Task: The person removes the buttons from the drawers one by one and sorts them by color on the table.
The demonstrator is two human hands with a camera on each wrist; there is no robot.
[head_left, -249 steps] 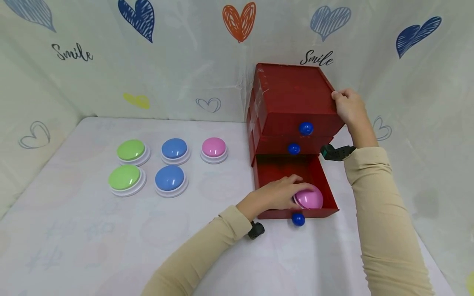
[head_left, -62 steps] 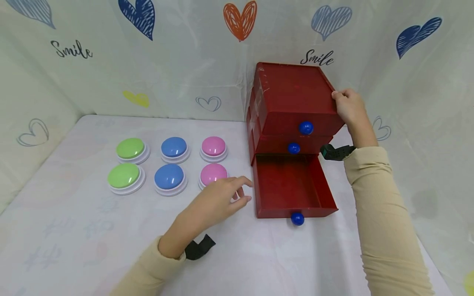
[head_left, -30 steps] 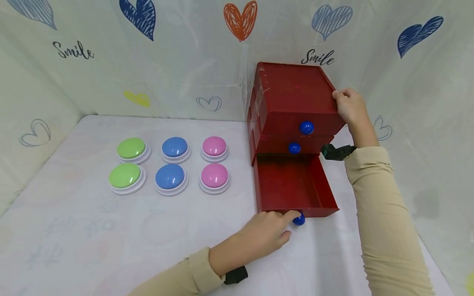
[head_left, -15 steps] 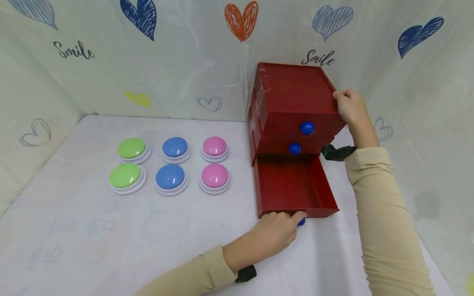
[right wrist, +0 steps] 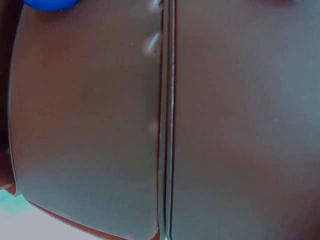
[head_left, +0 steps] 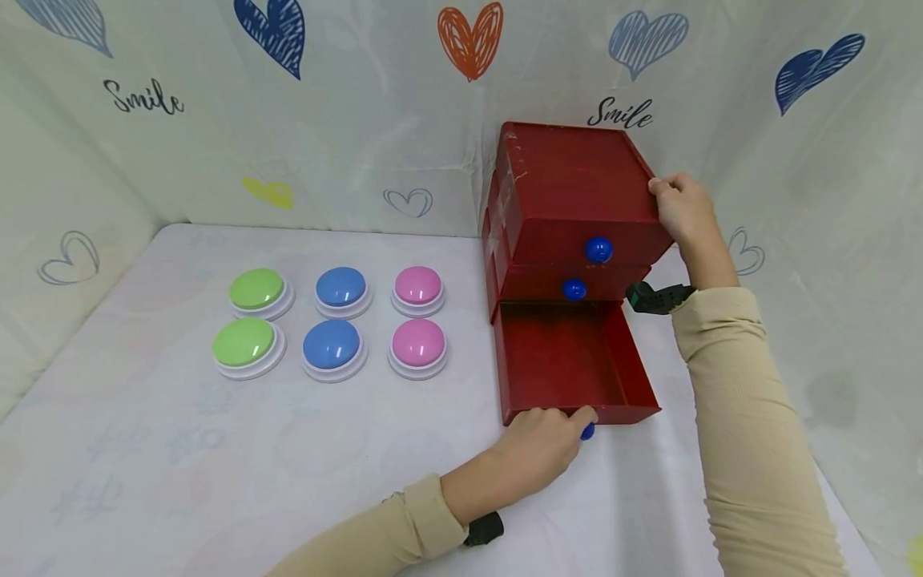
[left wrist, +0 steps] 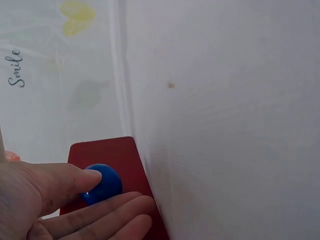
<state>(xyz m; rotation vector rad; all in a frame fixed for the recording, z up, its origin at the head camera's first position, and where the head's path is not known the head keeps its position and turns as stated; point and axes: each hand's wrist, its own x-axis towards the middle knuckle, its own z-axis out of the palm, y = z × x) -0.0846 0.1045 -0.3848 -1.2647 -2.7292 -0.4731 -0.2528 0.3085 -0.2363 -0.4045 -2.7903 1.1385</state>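
A red three-tier drawer unit [head_left: 577,172] stands at the back right of the table. Its bottom drawer [head_left: 558,353] is pulled out, with a bare floor. My left hand [head_left: 537,453] is at the front of that drawer and pinches its blue knob [head_left: 587,432]; in the left wrist view the thumb lies on one side of the blue knob [left wrist: 106,186] and the fingers on the other. My right hand [head_left: 685,210] grips the upper right edge of the unit. The right wrist view shows only red panels [right wrist: 90,115] and part of a blue knob [right wrist: 50,4], no fingers clearly.
Left of the unit, domed buttons on white bases stand in two rows: green [head_left: 243,343], blue [head_left: 331,344] and pink [head_left: 418,343] pairs. The upper drawers, with blue knobs [head_left: 598,250], are pushed in. A printed cloth [head_left: 346,160] hangs behind the table.
A pink button has gone from the drawer to the table, below the other pink one. My left hand has since moved right to the drawer knob and taken hold. The right hand stays put.
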